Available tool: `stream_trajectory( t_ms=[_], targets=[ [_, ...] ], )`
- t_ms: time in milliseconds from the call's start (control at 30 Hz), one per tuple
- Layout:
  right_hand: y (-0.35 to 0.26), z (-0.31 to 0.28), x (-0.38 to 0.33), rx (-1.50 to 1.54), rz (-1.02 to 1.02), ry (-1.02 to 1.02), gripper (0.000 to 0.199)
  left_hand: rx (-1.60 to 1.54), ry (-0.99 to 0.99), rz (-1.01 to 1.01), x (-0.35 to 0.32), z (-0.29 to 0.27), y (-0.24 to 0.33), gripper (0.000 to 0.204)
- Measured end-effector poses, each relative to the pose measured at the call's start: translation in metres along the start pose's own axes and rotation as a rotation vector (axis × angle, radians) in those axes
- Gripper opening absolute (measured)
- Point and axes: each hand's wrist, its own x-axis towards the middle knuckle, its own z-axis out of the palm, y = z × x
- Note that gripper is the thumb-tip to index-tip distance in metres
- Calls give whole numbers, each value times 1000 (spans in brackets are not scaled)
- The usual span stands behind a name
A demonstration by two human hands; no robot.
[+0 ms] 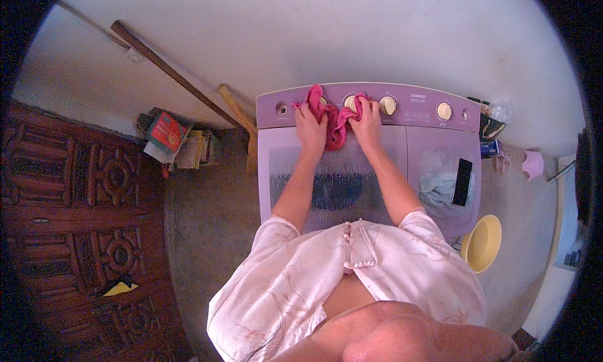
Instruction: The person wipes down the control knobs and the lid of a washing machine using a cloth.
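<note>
Both my hands are at the purple control panel of a twin-tub washing machine (269, 156). A crumpled pink cloth (336, 136) stretches between them and hangs a little over the lid. My left hand (311, 128) grips its left part, beside a dial that the cloth partly covers. With my right hand (366, 123) I hold the other end, bunched up against a cream knob (350, 102). Another cream knob (388, 105) is just right of that hand. Through the fogged left lid (339, 180) something dark blue shows. Pale laundry (438, 185) lies under the right lid.
A yellow basin (482, 244) stands on the floor at the right. Farther off is a pink container (532, 164). Boxes and papers (168, 136) are stacked by the wall at left, near a leaning wooden pole (173, 73). A carved wooden door (81, 236) fills the left side.
</note>
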Motion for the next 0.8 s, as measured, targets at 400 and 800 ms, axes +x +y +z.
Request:
stream_trajectory(
  t_ms=[400, 800],
  targets=[
    [-20, 3, 33, -209, -264, -78, 41, 133, -120, 298, 30, -8, 9, 50],
    [-4, -4, 5, -124, 2, -1, 57, -40, -33, 0, 1, -5, 2, 54]
  ],
)
